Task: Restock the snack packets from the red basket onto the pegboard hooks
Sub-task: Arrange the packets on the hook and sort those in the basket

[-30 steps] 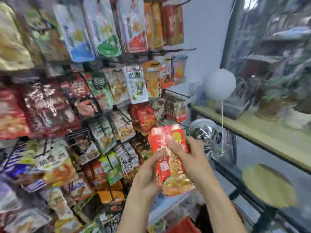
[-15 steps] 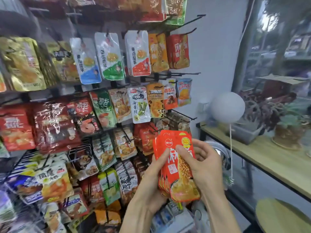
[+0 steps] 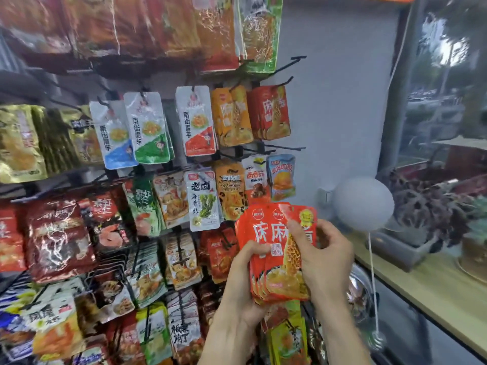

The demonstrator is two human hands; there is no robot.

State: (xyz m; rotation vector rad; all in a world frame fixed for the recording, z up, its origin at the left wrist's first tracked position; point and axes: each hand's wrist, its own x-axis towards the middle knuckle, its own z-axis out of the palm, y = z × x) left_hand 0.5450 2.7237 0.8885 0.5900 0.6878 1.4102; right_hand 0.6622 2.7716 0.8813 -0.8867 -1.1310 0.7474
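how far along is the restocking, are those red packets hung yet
Not yet. Most hooks on the rack already carry packets, including matching red packets at the upper right. In hand: the left hand and right hand both grip a stack of red packets in front of the rack, off any hook. Left: hanging that stack. The basket is out of view, so what remains there cannot be judged.

The single head camera looked forward and slightly down, close to the pegboard [image 3: 163, 159] at left, with the window [image 3: 448, 75] far right.
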